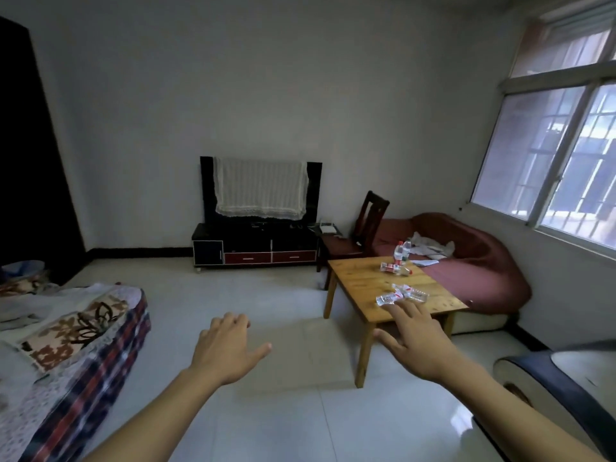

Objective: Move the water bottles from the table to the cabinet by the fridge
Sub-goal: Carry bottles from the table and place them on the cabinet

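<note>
Several clear water bottles with red-and-white labels are on a low wooden table at the right. Two bottles stand upright at its far edge. One lies flat near them, and two more lie flat toward the near edge. My right hand is stretched out toward the near bottles, fingers spread and holding nothing. My left hand is held out over the floor, fingers loose and empty. No fridge or cabinet beside one is in view.
A dark TV stand with a cloth-covered screen stands against the far wall. A wooden chair and a red sofa sit behind the table. A covered bed is at the left, a dark seat at the right.
</note>
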The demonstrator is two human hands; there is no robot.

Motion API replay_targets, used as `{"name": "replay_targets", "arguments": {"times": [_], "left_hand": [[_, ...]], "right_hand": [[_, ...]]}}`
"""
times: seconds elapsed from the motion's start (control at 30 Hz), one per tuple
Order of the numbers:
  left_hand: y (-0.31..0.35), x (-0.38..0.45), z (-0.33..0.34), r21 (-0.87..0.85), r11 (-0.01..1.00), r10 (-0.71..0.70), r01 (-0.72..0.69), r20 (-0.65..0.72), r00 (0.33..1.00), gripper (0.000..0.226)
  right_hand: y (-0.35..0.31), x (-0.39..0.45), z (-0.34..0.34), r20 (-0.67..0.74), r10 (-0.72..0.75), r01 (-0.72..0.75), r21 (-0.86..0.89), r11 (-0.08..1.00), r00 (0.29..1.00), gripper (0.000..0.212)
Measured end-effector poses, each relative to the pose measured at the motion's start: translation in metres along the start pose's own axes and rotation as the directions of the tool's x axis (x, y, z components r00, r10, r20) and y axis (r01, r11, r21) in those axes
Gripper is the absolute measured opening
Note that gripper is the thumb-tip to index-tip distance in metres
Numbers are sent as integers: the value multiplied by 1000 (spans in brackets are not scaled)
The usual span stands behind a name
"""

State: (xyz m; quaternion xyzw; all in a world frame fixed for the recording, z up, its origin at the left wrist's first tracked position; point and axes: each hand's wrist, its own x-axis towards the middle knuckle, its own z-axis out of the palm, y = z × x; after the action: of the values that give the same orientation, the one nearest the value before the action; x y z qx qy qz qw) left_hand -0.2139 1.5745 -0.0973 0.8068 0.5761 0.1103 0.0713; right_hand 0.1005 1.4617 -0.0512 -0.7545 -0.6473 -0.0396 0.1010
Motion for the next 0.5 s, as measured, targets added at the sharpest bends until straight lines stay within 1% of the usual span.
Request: {"name": "replay_targets", "arguments": {"times": [0.1, 0.23, 0.33, 0.4, 0.43, 0.5], "left_hand": [[19, 57, 3, 25, 999, 34, -34, 6, 999, 72], [49, 139, -16, 61, 994, 97, -94, -40, 995, 73], [66, 199, -23, 11, 992, 126, -125, -88, 988, 71], [77, 230, -16, -23, 990, 141, -142, -69, 988, 70], [81, 245, -11, -24, 988, 151, -152, -47, 987, 71], [90, 278, 2, -36, 985, 170, -170, -6, 985, 71]], "right_hand": [[26, 44, 13, -14, 30, -29, 20, 999, 999, 61], [60, 107, 12, -22, 100, -97, 105, 990, 995, 69], [82, 147, 9, -73, 136, -126, 131, 983, 988, 77], [94, 169, 12, -84, 169, -156, 146, 977, 982, 91], [99, 178, 15, -83, 188, -173, 157, 972, 979, 94], [112, 197, 22, -79, 220, -206, 155, 966, 972, 95]]}}
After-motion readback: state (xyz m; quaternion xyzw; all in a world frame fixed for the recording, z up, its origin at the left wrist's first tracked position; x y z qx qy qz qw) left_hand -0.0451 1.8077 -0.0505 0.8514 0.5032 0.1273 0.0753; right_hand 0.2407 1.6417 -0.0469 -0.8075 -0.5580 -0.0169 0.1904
